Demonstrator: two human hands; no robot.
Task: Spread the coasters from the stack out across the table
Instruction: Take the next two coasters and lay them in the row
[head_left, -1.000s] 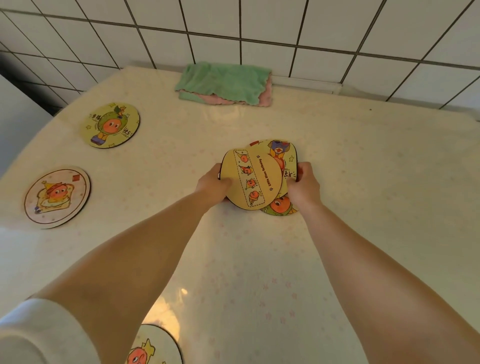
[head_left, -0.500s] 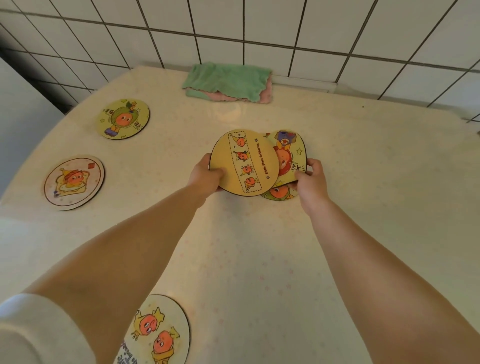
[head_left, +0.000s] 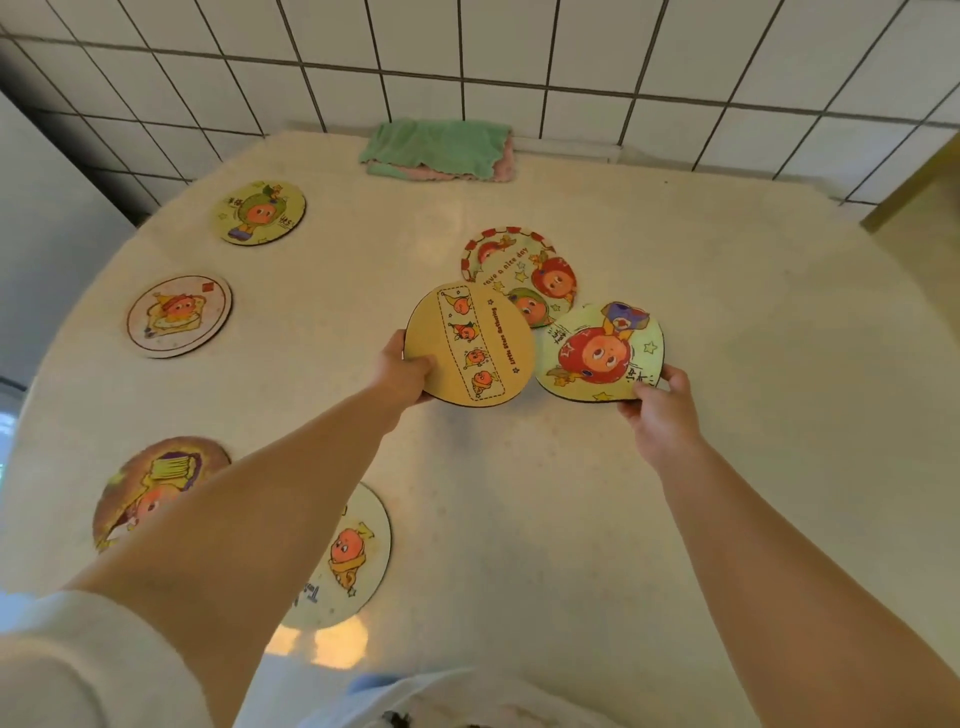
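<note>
My left hand (head_left: 404, 370) grips the near-left edge of a tan round coaster (head_left: 469, 344) printed with a strip of small orange figures. My right hand (head_left: 655, 404) pinches the near edge of a pale green coaster (head_left: 600, 352) showing a red-haired figure. Just behind both lies another coaster (head_left: 519, 273) with a red-striped rim, flat on the cream table (head_left: 727, 338); the tan one overlaps its near edge. Several more coasters lie spread on the left: a green one (head_left: 258, 212), a white one (head_left: 179, 315), a brown one (head_left: 150, 483) and one (head_left: 345, 553) partly hidden under my left forearm.
A folded green and pink cloth (head_left: 439, 149) lies at the table's far edge against the white tiled wall (head_left: 519, 47). The right half of the table shows bare tabletop. The table's rounded left edge drops off beside a grey surface (head_left: 47, 249).
The stack has come apart: my right hand drew the green coaster out to the right, my left hand holds the tan one, and the striped-rim coaster beneath is uncovered. The view pulled back.
</note>
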